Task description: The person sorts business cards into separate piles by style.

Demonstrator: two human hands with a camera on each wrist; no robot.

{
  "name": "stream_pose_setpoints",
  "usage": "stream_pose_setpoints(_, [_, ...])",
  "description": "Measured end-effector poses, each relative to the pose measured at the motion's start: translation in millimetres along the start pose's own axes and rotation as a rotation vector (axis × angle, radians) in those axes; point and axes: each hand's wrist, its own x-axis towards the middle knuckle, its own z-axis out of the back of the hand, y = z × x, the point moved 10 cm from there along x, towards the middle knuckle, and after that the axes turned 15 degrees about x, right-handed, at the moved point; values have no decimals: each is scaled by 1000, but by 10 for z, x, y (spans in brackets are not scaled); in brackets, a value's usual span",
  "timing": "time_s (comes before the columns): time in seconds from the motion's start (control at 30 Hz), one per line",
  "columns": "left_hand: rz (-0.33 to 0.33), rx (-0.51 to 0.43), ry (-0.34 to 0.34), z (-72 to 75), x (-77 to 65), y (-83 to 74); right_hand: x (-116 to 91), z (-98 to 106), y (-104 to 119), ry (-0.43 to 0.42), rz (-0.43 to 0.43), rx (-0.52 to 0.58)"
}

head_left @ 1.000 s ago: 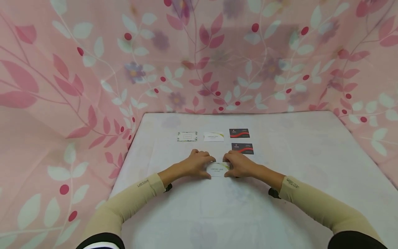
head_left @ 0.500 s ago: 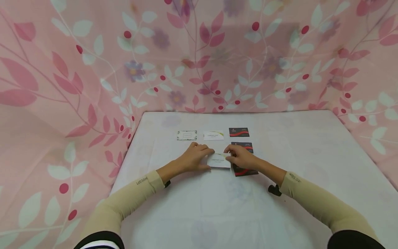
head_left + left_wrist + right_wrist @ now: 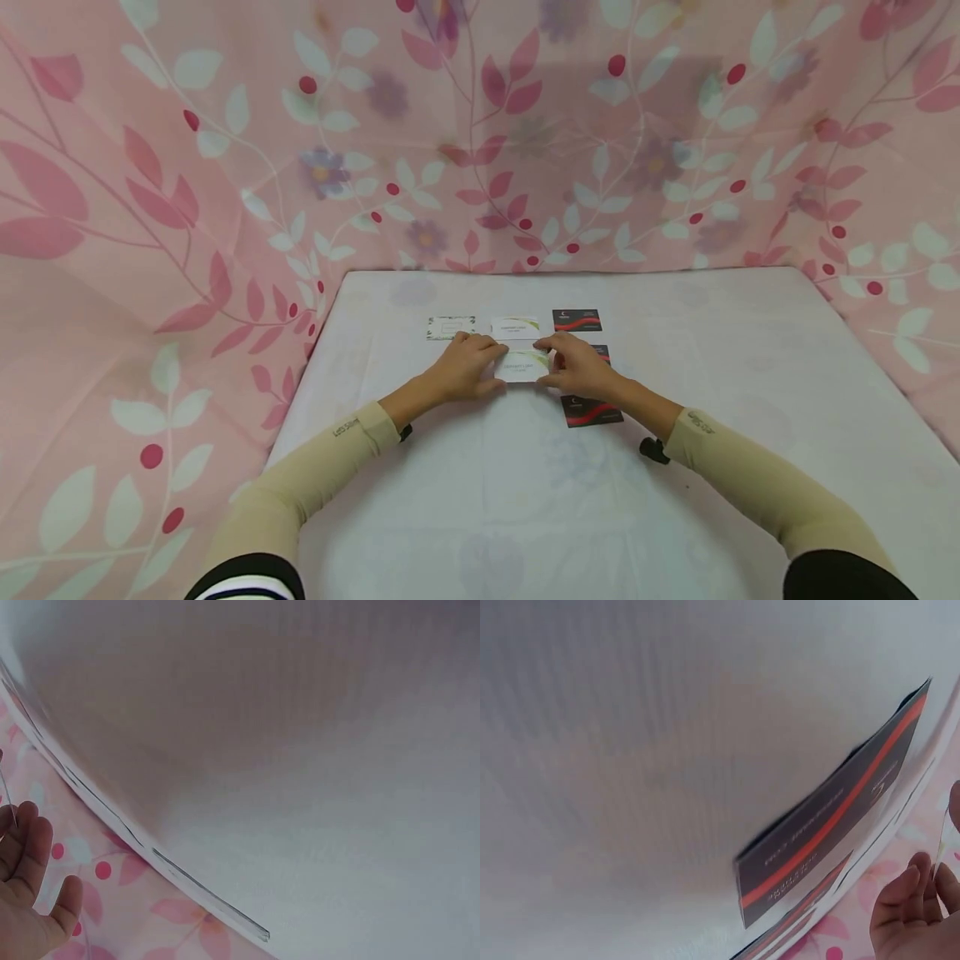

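Observation:
A white business card (image 3: 521, 367) with a green curve in its corner is held at both ends. My left hand (image 3: 468, 367) pinches its left end between thumb and fingers; my right hand (image 3: 579, 367) pinches the right end. The held card lies close in front of a matching white card (image 3: 515, 327) in the back row. In the left wrist view, my left hand (image 3: 30, 885) shows at the left edge with the card seen edge-on. My right hand (image 3: 922, 907) grips it likewise in the right wrist view.
Left in the back row lies a card with a leafy border (image 3: 452, 327); a dark card with a red stripe (image 3: 577, 320) lies at right. Another dark card is partly behind my right hand, and a third dark card (image 3: 592, 411) lies nearer me. A pink floral cloth (image 3: 525, 167) hangs behind the white table (image 3: 712, 375).
Both hands have carried the white card away from me, toward the back row. The nearest dark card, mostly hidden before by my right hand, now lies uncovered.

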Motion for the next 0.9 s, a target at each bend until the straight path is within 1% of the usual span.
stream_pose_setpoints(0.07, [7,-3,-1,-4,14,25,32,-3,23,-3,38,-53])
stream_pose_setpoints(0.13, [11,-8,1,-13,30,44,63,14,27,-20,50,-85])
stream_pose_setpoints(0.27, [17,-13,7,-38,60,74,118,39,10,-33,26,-128])
stream_pose_setpoints(0.43, [36,-3,38,-105,77,133,161,9,5,4,-20,-166])
stream_pose_setpoints(0.5, [39,-5,42,-119,86,151,174,8,14,6,-17,-191])
stream_pose_setpoints(0.6, [39,-16,26,-108,102,172,197,15,20,-3,6,-226])
stream_pose_setpoints(0.73, [35,-16,15,-98,114,193,242,12,-11,-4,11,-226])
stream_pose_setpoints(0.8, [39,2,30,-118,119,214,277,8,-30,5,2,-210])
stream_pose_setpoints(0.9, [51,14,58,-154,189,243,319,54,-48,10,4,-214])
